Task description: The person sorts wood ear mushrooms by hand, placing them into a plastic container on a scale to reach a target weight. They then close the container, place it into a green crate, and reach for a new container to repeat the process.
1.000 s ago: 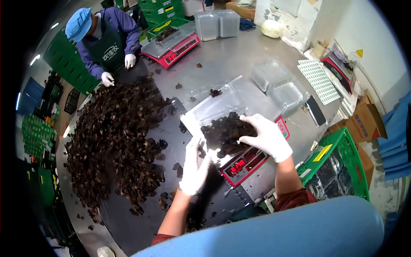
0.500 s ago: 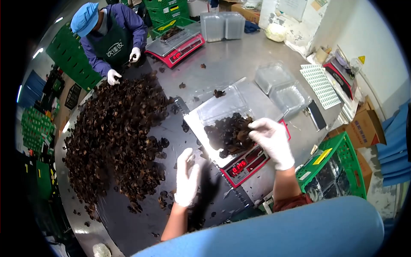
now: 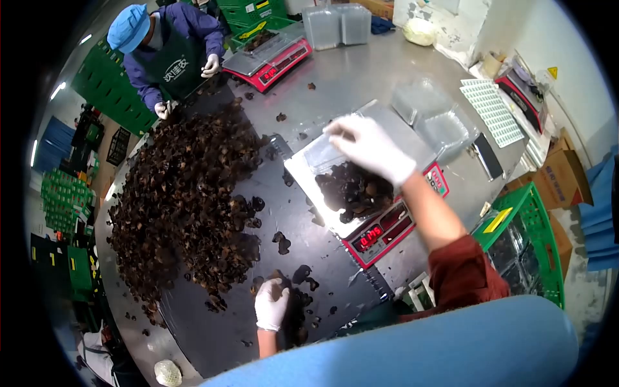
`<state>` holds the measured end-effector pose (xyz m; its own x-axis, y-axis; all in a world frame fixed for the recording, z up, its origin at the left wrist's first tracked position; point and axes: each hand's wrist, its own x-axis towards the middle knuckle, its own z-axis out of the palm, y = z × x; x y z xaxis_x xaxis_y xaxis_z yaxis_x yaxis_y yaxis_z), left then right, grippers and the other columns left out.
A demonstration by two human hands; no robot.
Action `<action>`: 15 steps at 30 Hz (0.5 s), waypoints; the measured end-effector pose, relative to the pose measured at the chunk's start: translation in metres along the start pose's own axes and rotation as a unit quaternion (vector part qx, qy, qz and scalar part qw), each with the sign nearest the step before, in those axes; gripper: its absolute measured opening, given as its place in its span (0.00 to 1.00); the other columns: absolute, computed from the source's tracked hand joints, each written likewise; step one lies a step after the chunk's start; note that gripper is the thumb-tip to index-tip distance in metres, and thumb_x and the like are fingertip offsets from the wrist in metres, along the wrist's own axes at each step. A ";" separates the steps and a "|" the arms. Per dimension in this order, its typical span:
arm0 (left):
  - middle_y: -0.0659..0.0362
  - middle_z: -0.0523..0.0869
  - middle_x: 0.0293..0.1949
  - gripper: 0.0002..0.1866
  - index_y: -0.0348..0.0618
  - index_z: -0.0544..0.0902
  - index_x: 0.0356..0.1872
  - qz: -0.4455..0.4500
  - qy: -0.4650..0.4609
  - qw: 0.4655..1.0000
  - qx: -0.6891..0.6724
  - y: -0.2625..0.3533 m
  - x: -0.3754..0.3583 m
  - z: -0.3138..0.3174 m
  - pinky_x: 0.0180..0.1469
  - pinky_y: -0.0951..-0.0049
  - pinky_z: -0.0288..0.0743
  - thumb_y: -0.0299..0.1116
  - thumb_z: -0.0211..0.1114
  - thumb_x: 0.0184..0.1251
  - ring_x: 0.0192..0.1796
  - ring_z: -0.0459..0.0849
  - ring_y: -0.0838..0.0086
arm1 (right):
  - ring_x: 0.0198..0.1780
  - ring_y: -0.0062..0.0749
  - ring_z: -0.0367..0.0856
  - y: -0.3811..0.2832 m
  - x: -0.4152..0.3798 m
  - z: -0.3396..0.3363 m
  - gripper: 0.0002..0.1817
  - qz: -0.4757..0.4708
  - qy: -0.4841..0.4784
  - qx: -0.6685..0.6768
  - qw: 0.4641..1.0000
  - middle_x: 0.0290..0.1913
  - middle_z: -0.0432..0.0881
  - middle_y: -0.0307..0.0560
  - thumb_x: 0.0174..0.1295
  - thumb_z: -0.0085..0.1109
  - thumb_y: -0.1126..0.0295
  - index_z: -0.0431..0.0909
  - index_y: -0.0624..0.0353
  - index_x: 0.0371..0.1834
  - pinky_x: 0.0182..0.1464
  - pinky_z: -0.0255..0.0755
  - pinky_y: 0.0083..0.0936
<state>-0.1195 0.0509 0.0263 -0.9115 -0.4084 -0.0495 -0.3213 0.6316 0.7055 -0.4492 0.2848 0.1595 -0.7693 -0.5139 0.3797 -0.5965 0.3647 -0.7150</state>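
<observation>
My gloved right hand [image 3: 373, 147] reaches over the far part of a clear plastic tray [image 3: 317, 155], fingers bent down and slightly smeared; what lies under the fingertips is hidden. Dark wood ear mushrooms [image 3: 354, 191] fill the near part of this tray, which rests on a red scale [image 3: 380, 235] with lit red digits. My gloved left hand [image 3: 271, 304] is low over the dark mat, its fingers curled in beside a few loose mushroom pieces [image 3: 302, 276]. Whether a piece is between those fingers is hard to see. A large heap of wood ear mushrooms [image 3: 187, 206] lies to the left.
Across the table a co-worker [image 3: 171, 61] in a blue cap handles mushrooms near a second red scale [image 3: 274, 68]. Empty clear trays [image 3: 445, 132], a label sheet [image 3: 492, 111] and a phone [image 3: 487, 157] lie right. A green crate [image 3: 548, 258] stands at the near right.
My right hand has moved from the tray's near right side to its far part. My left hand has dropped nearer to me, its fingers now curled by loose pieces.
</observation>
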 end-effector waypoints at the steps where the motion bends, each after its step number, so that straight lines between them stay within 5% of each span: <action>1: 0.54 0.82 0.33 0.14 0.40 0.81 0.36 0.026 0.019 0.997 0.063 0.004 -0.004 -0.005 0.39 0.69 0.77 0.25 0.72 0.47 0.32 0.82 0.66 | 0.41 0.40 0.82 0.013 0.014 -0.003 0.13 0.019 -0.035 -0.013 0.999 0.39 0.83 0.52 0.58 0.56 0.67 0.80 0.61 0.43 0.47 0.75 0.30; 5: 0.55 0.79 0.26 0.12 0.40 0.80 0.33 0.009 0.070 0.995 0.077 0.000 -0.012 -0.016 0.31 0.68 0.74 0.27 0.72 0.46 0.26 0.79 0.65 | 0.45 0.46 0.79 0.078 0.042 0.023 0.14 -0.027 -0.066 -0.203 0.977 0.39 0.82 0.54 0.57 0.54 0.62 0.79 0.59 0.39 0.50 0.72 0.37; 10: 0.56 0.78 0.24 0.11 0.42 0.79 0.29 0.056 0.087 0.987 0.125 -0.001 -0.016 -0.018 0.31 0.65 0.72 0.28 0.73 0.44 0.27 0.78 0.64 | 0.45 0.48 0.80 0.099 0.049 0.042 0.12 0.030 -0.076 -0.231 0.970 0.39 0.82 0.54 0.55 0.53 0.65 0.79 0.58 0.38 0.50 0.73 0.38; 11: 0.56 0.80 0.31 0.16 0.44 0.81 0.34 -0.008 0.025 0.990 0.140 0.003 -0.019 -0.020 0.38 0.63 0.73 0.36 0.74 0.43 0.35 0.79 0.62 | 0.46 0.49 0.80 0.095 0.051 0.040 0.11 0.045 -0.071 -0.215 0.973 0.39 0.82 0.55 0.54 0.52 0.67 0.79 0.58 0.37 0.50 0.73 0.38; 15: 0.53 0.79 0.48 0.31 0.47 0.80 0.50 0.044 -0.036 0.966 0.251 0.005 -0.019 -0.022 0.56 0.55 0.66 0.49 0.75 0.42 0.53 0.74 0.55 | 0.40 0.41 0.82 0.061 0.040 -0.002 0.11 0.056 -0.125 -0.108 0.985 0.34 0.83 0.53 0.53 0.56 0.66 0.80 0.60 0.36 0.45 0.74 0.32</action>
<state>-0.0985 0.0479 0.0464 -0.9507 -0.3027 -0.0675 -0.3093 0.9092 0.2788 -0.5168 0.2875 0.1323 -0.7687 -0.6262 0.1303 -0.5669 0.5726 -0.5922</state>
